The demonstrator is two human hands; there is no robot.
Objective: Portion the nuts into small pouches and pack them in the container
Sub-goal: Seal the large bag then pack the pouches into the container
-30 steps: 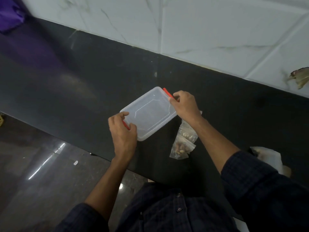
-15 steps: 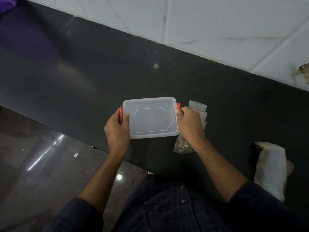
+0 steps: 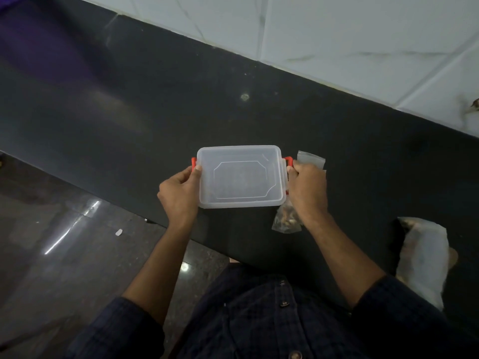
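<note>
The left hand [image 3: 178, 194] grips the left end of the container [image 3: 239, 176], thumb on the lid's edge beside the red clasp [image 3: 193, 161] and fingers curled round the side below. The right hand [image 3: 307, 189] grips the right end the same way, its fingers wrapped about the other red clasp [image 3: 288, 160], so the box is held square between both hands, lid on and level. The container is clear plastic with a raised outline on its lid, and sits low over the near part of the dark counter [image 3: 155, 112]; whether it rests on the surface or is lifted just off it I cannot tell. Something pale and speckled may lie inside, but the frosted lid blurs it. Just right of the box, partly hidden behind the right hand and wrist, lie small clear pouches [image 3: 310, 159], and nearer the person a pouch with nuts [image 3: 286, 220] shows below the wrist. Further right, well apart, a larger white bag [image 3: 425, 257] lies on the counter near its front edge. Behind the counter rises a pale tiled wall [image 3: 337, 29]; to the left, a glossy floor [image 3: 64, 242]. The person's dark checked shirt [image 3: 272, 320] fills the bottom of the view.
</note>
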